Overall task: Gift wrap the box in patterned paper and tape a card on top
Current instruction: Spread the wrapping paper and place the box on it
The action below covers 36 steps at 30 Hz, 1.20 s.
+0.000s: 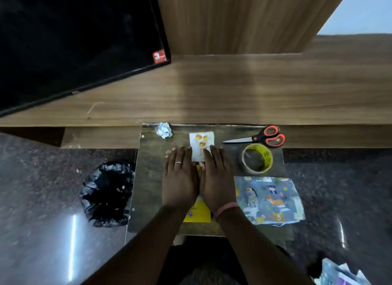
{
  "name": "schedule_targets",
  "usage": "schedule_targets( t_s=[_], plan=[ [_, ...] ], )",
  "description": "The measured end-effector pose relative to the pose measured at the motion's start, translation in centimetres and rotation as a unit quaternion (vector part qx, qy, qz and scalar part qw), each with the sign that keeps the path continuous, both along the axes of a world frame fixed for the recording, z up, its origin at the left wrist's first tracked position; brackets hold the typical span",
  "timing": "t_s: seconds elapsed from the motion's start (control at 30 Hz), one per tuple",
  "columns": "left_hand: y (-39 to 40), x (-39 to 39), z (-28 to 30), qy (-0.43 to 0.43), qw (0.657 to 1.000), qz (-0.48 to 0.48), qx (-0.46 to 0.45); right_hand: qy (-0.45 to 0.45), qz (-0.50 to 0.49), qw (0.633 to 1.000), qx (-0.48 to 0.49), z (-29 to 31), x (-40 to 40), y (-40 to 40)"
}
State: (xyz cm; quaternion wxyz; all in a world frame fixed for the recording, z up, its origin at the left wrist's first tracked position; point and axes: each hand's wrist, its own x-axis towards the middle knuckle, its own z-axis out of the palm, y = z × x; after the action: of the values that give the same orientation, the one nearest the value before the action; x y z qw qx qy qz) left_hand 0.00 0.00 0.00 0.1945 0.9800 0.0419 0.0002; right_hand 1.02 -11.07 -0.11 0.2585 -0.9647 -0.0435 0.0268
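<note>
- Two hands laid flat, side by side, on a yellow box (198, 212) at the middle of a dark worktop (151, 178).
- Left hand (180, 178) spread palm down, fingers straight, a ring on one finger; grip wide, holding nothing.
- Right hand (216, 178) likewise palm down with straight fingers, a pink band at the wrist; grip wide, fingertips resting on the near edge of a small white card (201, 139).
- Card printed with orange round shapes, lying just beyond the box, toward the far edge of the worktop.
- Box mostly hidden beneath both hands, only its near yellow end and a strip between the hands visible; still unwrapped.
- Sheet of patterned paper (270, 199), grey-blue with cartoon animals, lying flat just right of the right hand, overhanging the worktop's right edge.
- Roll of tape (257, 158) with a yellow printed band, beyond the paper and right of the card.
- Scissors (257, 138) with red-and-black handles at the far right corner, blades pointing left toward the card.
- Crumpled silvery paper ball (163, 130) at the far left corner.
- Black bin bag (108, 194) on the floor, left of the worktop.
- Dark screen (74, 40) on a wooden shelf beyond.
</note>
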Motion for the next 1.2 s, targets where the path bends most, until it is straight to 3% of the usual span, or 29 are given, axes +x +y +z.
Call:
schedule_targets(
  t_s=[0.1,0.27,0.57,0.8,0.9,1.03,1.2],
  plan=[
    [-0.1,-0.5,-0.7,-0.025,0.998,0.024,-0.058,-0.028,0.001,1.000,-0.002,-1.3,-0.5,0.3],
    [0.0,-0.7,-2.7,-0.091,0.994,0.028,-0.044,-0.105,-0.007,0.994,0.033,-2.2,-0.8,0.3],
    [1.5,-3.0,-1.6,-0.118,0.980,0.065,-0.149,-0.108,-0.005,0.992,0.059,-0.6,-2.2,0.2],
    [0.4,-10.2,-2.6,-0.132,0.960,0.075,-0.236,-0.067,0.058,0.994,0.059,-0.6,-10.0,-2.1],
    [-0.2,-12.0,-3.6,-0.136,0.959,0.067,-0.239,-0.135,0.083,0.986,0.052,-0.7,-12.3,-3.4],
    [0.1,-12.4,-4.2,-0.155,0.953,0.079,-0.247,-0.245,0.023,0.969,0.024,-1.2,-12.7,-5.3],
    [-0.6,-11.9,-3.6,-0.165,0.955,0.069,-0.236,-0.209,-0.005,0.978,0.007,-3.5,-12.4,-7.1]
  ],
)
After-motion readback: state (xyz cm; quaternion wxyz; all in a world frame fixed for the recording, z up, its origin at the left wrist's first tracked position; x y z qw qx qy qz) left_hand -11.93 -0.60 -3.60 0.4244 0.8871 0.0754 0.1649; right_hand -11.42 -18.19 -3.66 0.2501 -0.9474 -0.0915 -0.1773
